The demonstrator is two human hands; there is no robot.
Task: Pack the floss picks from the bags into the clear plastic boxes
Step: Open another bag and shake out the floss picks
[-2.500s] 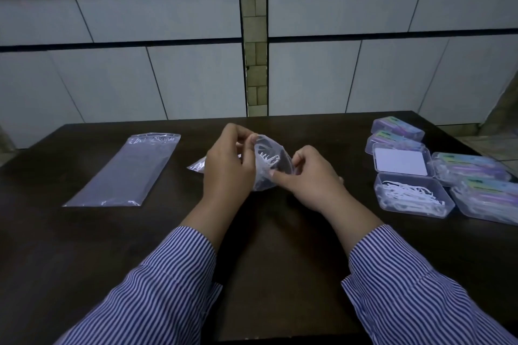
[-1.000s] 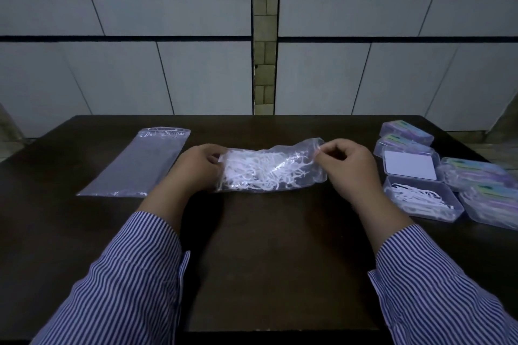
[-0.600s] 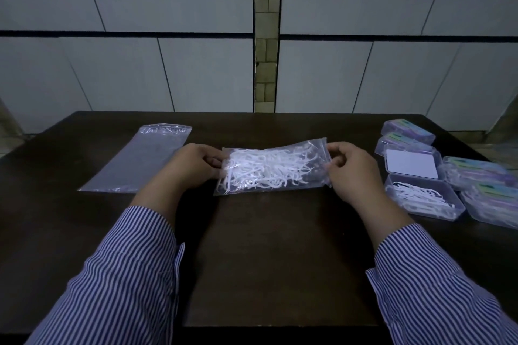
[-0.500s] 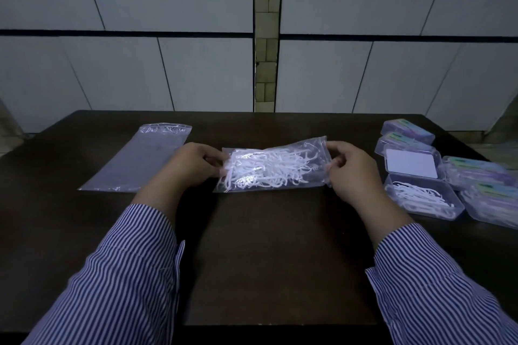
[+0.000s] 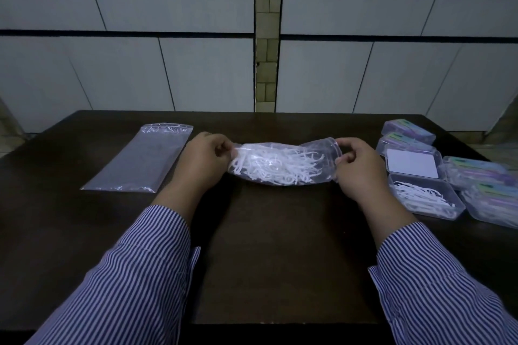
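Emptying step, I judge — the left hand (image 5: pixel 200 164) pinches the closed end and the right hand (image 5: pixel 354 166) pinches the mouth of the bag (image 5: pixel 283 166) of floss picks (image 5: pixel 276 167) stretched between their fingers — next, tip it into the open box (image 5: pixel 426 199) beside the right fingers.

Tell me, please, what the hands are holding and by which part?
The clear plastic bag of white floss picks: left hand grips its left end, right hand pinches its open right end.
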